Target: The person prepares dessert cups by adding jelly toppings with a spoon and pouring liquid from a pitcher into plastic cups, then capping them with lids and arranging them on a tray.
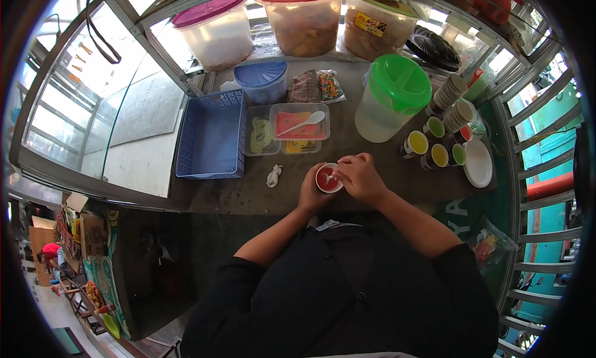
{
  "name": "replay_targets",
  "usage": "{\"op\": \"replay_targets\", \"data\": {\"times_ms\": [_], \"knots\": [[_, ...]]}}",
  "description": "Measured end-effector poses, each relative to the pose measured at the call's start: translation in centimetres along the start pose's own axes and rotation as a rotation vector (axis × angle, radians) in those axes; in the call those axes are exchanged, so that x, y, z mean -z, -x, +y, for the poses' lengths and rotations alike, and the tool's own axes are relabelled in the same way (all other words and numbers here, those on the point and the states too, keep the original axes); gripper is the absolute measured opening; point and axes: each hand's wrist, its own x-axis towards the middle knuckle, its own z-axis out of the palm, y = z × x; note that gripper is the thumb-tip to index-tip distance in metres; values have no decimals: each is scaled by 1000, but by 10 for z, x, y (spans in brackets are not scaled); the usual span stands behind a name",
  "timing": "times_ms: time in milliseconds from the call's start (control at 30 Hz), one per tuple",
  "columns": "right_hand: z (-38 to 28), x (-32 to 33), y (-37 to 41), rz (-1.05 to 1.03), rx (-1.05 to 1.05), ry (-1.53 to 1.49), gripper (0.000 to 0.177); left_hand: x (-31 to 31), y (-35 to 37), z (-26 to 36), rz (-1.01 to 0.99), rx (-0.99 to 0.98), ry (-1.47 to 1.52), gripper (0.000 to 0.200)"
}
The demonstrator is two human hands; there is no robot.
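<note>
My left hand point(312, 192) is wrapped round a small white cup point(328, 179) with red contents, near the counter's front edge. Above the cup, my right hand point(360, 177) pinches a small whitish spoon point(330, 176) whose end is in the red. Behind them, a white spoon point(303, 123) lies across a clear tub of red point(292, 125). That tub rests over tubs of green point(259, 136) and yellow point(300, 146). A crumpled white tissue point(274, 175) lies to the left of my hands.
A blue basket point(212, 134) stands left. A green-lidded jug point(388, 100), filled cups point(415, 144), stacked cups point(448, 94) and a white plate point(477, 163) are right. Large lidded tubs point(301, 26) line the back. A person in red point(51, 252) is far off at lower left.
</note>
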Motion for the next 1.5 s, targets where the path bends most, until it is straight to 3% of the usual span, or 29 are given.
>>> {"op": "replay_targets", "data": {"times_ms": [467, 1500], "knots": [[0, 16, -3, -64, 77, 188, 12, 0, 0, 2, 7, -21, -51, 78], [-9, -4, -13, -6, -24, -136, 17, 1, 0, 1, 3, -2, -3, 79]]}}
